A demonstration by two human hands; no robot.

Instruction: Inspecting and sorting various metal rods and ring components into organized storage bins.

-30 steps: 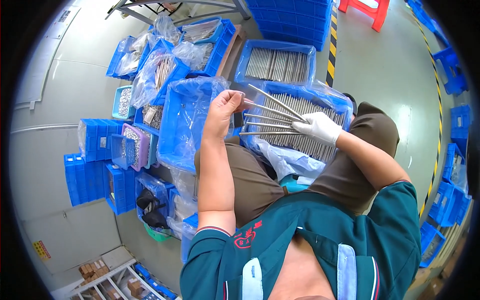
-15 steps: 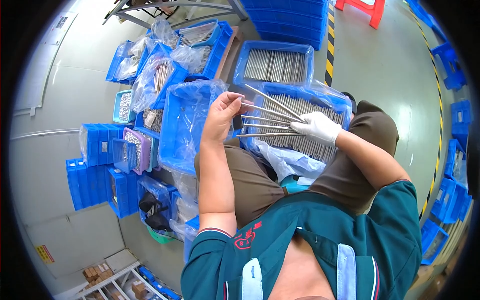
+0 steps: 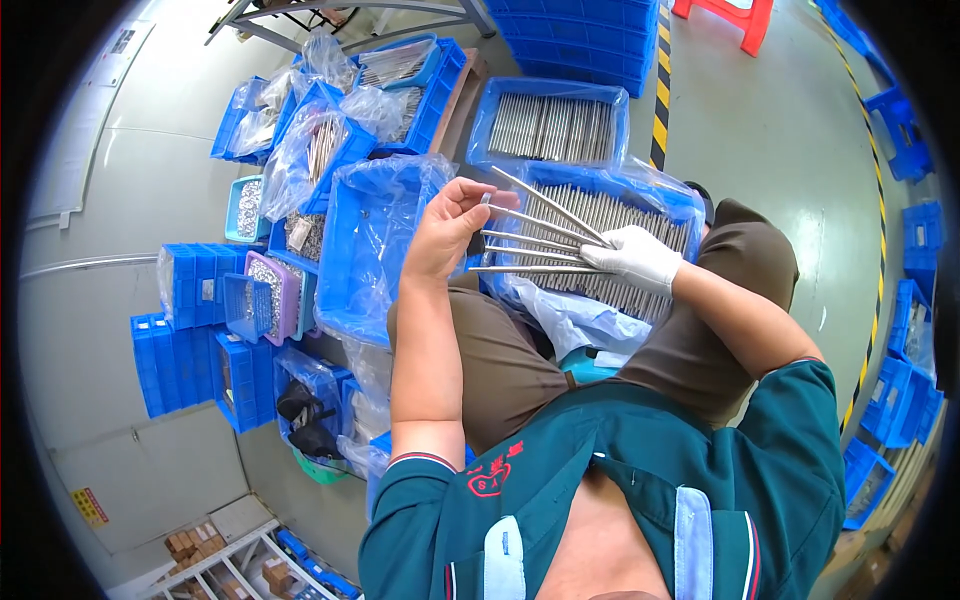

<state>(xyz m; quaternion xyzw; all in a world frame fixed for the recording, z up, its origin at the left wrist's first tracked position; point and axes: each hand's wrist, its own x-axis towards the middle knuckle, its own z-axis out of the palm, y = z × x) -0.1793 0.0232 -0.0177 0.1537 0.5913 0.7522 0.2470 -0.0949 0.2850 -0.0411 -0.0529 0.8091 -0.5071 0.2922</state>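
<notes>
My right hand [image 3: 642,260], in a white glove, grips several slim metal rods [image 3: 540,246] near one end, and they fan out to the left. Bare, my left hand [image 3: 440,228] pinches a small silver piece [image 3: 486,199] between thumb and fingertips, at the tip of one of the upper rods. Whether that piece sits on the rod or only touches it, I cannot tell. Beneath both hands, between my knees, rows of similar rods [image 3: 640,213] lie in a blue bin [image 3: 690,206] lined with clear plastic.
Farther off stands another blue bin [image 3: 622,125] of rods. A plastic-lined blue bin [image 3: 338,235] is left of my left hand, with a purple basket [image 3: 290,295] of small metal pieces beyond it. Stacked blue crates [image 3: 575,45] rise at the back, beside yellow-black floor tape [image 3: 660,120].
My left hand has shifted very slightly at the rod tip. The fanned rods and my right hand stay almost in place.
</notes>
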